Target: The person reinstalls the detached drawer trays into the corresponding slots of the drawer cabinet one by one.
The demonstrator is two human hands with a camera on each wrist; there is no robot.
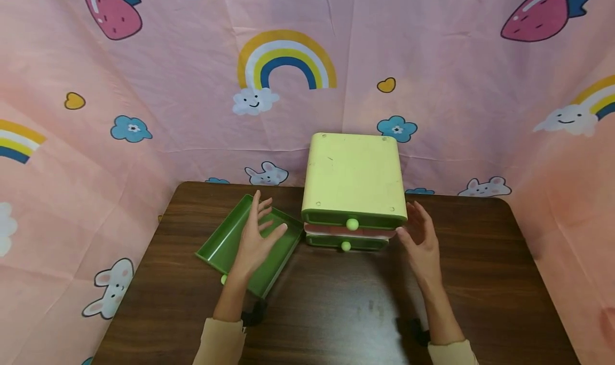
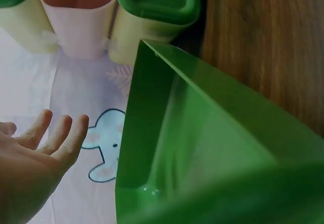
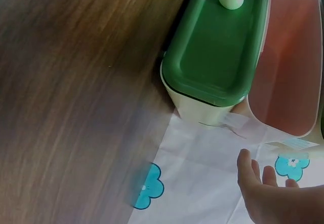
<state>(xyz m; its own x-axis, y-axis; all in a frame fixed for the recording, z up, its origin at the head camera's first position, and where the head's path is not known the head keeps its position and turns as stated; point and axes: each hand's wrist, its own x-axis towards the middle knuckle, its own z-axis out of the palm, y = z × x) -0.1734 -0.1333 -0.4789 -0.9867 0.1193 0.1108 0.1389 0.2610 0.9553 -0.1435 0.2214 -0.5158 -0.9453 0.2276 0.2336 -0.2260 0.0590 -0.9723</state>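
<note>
Pink printed fabric (image 1: pixel 192 61) covers the background and both sides, bearing rainbows, strawberries, clouds, flowers and rabbits. Before it stands a dark wood-grain table (image 1: pixel 326 311), its top showing a faint sheen near the middle.

Near the far edge of the table stands a three-tier cabinet (image 1: pixel 354 175), upright, its front facing the person. Upper and lower tiers are pale yellow, each with a green drawer front seated in it. The middle tier (image 3: pixel 288 57) is pink; both wrist views show it as an open, hollow compartment.

One green drawer (image 1: pixel 276 255) lies on the table to the left of the cabinet, open side up and set at an angle. Its interior is smooth and glossy. One corner comes up to the cabinet's left side; whether the two touch cannot be determined.

Left hand (image 1: pixel 254 242): fingers extended, thumb spread, gripping nothing. From the head it overlaps the drawer; the left wrist view shows it apart from the drawer wall. Right hand (image 1: pixel 423 247): fingers loosely bent and parted, nothing held, just beside the cabinet's right side. Beige sleeves (image 1: pixel 220 343) cover both forearms, and a dark fitting (image 1: pixel 254 314) sits at each wrist.

Round light-green knobs (image 1: pixel 353 224) are noted on both seated fronts and on the loose drawer.
</note>
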